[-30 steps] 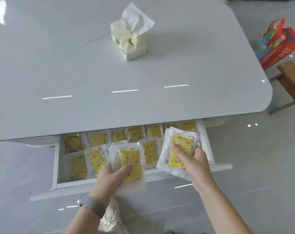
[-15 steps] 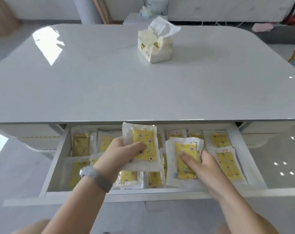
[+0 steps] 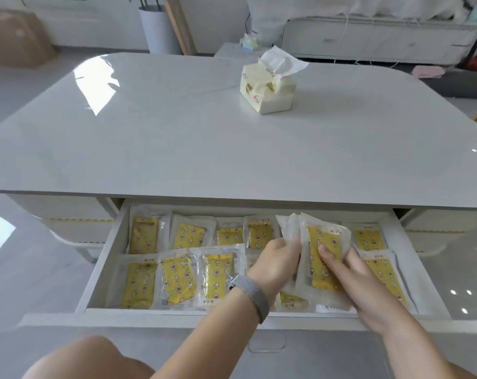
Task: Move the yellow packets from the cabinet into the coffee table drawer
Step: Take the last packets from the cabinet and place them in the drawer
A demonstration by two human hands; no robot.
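Both hands hold yellow packets over the open coffee table drawer.

The left hand (image 3: pixel 277 265), a grey watch band (image 3: pixel 250 296) on its wrist, pinches a white-edged packet (image 3: pixel 289 228) by its side, tilted up on edge. Touching it on the right, the right hand (image 3: pixel 355 280) grips a yellow packet (image 3: pixel 323 258), fingers pressed across its face. Under and to the left of both hands, more packets (image 3: pixel 177 277) lie flat in two rows inside the drawer (image 3: pixel 106 258). Beyond the hands, on the tabletop (image 3: pixel 177 132), stands a tissue pack (image 3: pixel 267 88).
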